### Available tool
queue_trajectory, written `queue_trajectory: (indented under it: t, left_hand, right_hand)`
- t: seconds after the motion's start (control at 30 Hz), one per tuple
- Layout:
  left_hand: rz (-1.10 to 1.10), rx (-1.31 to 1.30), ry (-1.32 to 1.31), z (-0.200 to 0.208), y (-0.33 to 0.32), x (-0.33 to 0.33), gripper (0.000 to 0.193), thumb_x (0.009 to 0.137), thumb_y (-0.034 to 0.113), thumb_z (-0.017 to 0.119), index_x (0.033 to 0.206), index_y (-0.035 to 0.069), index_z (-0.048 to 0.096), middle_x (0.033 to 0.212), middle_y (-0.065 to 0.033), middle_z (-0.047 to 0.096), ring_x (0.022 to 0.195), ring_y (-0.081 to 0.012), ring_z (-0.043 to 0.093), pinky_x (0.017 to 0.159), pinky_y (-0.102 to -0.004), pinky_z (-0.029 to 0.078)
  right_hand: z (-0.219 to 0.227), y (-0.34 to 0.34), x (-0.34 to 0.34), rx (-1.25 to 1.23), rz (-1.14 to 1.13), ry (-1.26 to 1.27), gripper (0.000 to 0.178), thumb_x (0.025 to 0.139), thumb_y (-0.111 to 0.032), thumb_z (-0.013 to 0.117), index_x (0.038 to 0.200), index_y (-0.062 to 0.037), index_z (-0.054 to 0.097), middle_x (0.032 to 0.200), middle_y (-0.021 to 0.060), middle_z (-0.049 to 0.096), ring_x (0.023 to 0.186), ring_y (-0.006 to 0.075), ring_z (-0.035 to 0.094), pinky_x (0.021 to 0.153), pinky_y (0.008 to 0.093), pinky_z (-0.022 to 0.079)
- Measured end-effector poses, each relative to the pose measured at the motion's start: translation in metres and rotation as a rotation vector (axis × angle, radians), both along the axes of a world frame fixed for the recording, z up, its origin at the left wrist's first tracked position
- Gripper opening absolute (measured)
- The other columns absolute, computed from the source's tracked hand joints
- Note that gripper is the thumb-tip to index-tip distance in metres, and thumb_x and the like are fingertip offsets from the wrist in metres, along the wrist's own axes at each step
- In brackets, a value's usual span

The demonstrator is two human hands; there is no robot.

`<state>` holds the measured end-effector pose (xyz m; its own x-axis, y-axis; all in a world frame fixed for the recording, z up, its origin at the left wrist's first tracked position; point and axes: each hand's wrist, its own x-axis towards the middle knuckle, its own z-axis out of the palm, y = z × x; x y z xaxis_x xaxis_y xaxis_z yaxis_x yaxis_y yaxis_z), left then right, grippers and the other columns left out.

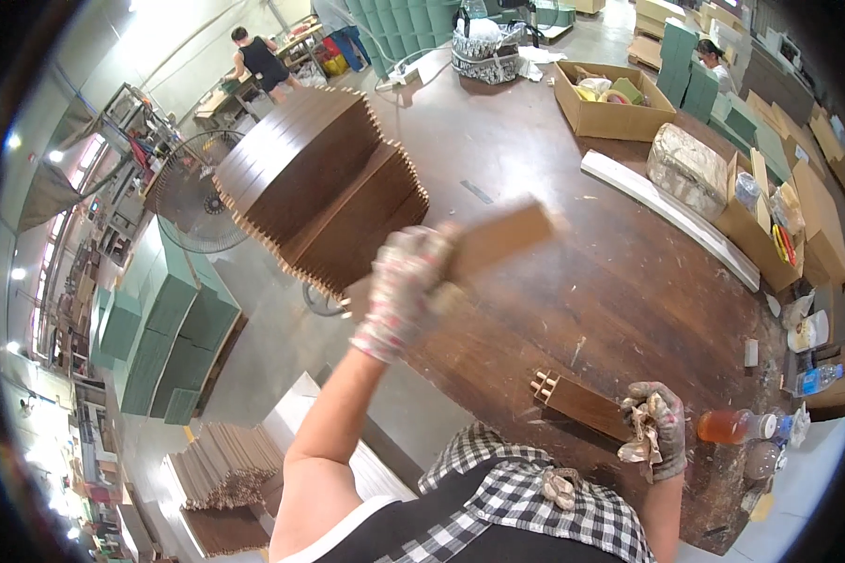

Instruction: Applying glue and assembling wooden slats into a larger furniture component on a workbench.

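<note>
My left hand (406,272), in a white work glove with red marks, grips a short brown wooden board (507,239) above the table; both are smeared by motion. Close to the table's near edge, my right hand (665,427), gloved in grey and white, is closed on a crumpled, stained rag (640,436). Just left of it a dark brown wooden piece (580,405) lies on the tabletop, pale dowels sticking out of its left end. Beyond my left hand rises a large stack of brown boards (324,169) with dowel pegs along their ends.
Bottles with orange liquid (728,427) and a clear bottle (819,378) stand at the right. A white strip (671,216) lies before a wrapped block (687,169) and a carton (620,114). A fan (202,192) and green stacks (174,324) are left; people work farther off.
</note>
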<state>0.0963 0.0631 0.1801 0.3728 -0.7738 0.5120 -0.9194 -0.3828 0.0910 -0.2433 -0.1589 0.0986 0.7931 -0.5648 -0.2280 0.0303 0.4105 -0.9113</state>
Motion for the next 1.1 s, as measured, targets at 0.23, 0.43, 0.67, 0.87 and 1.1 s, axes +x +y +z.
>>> queue_trajectory:
  t: [0.23,0.43,0.67,0.87,1.1]
  left_hand:
    - [0.661,0.058,-0.033,0.019,0.032,0.131,0.061,0.078,0.04,0.074,0.125,0.004,0.057,0.116,-0.015,0.055,0.107,-0.0324,0.056,0.088,-0.0435,0.048]
    - [0.754,0.267,-0.096,-0.006,0.031,0.165,0.055,0.08,0.042,0.072,0.125,0.013,0.059,0.114,-0.0119,0.056,0.107,-0.0311,0.056,0.085,-0.045,0.049]
    - [0.683,0.262,-0.235,-0.014,0.034,0.175,0.049,0.081,0.04,0.071,0.124,0.018,0.06,0.112,-0.0094,0.056,0.105,-0.0288,0.054,0.084,-0.0438,0.048]
    - [0.682,0.274,-0.184,-0.013,0.029,0.18,0.048,0.081,0.038,0.071,0.124,0.018,0.06,0.117,-0.0083,0.054,0.107,-0.0281,0.053,0.086,-0.0435,0.047]
    - [0.629,0.266,-0.235,-0.015,0.03,0.187,0.051,0.082,0.038,0.07,0.125,0.016,0.057,0.115,-0.0091,0.055,0.108,-0.0293,0.053,0.086,-0.0444,0.047]
  right_hand:
    - [-0.019,-0.004,0.004,0.002,-0.065,0.116,0.021,0.092,-0.017,0.058,0.099,0.0017,0.065,0.08,0.0072,0.067,0.067,0.0118,0.062,0.061,0.0234,0.05]
    - [-0.011,0.003,0.01,-0.018,-0.113,0.143,0.018,0.093,-0.013,0.057,0.098,0.0017,0.066,0.08,0.007,0.066,0.065,0.0109,0.06,0.058,0.0232,0.049]
    - [-0.024,-0.002,-0.006,-0.023,-0.201,0.208,0.016,0.093,-0.012,0.056,0.096,-0.0001,0.067,0.083,0.0051,0.067,0.071,0.0108,0.062,0.063,0.0229,0.05]
    - [-0.025,-0.003,-0.005,-0.063,-0.175,0.249,0.019,0.092,-0.009,0.052,0.098,0.0016,0.067,0.086,0.0052,0.067,0.075,0.0113,0.062,0.066,0.0248,0.05]
    - [-0.039,-0.003,-0.018,-0.143,-0.269,0.229,0.019,0.094,-0.017,0.056,0.096,-0.0006,0.067,0.079,0.0034,0.065,0.066,0.0088,0.058,0.058,0.0231,0.046]
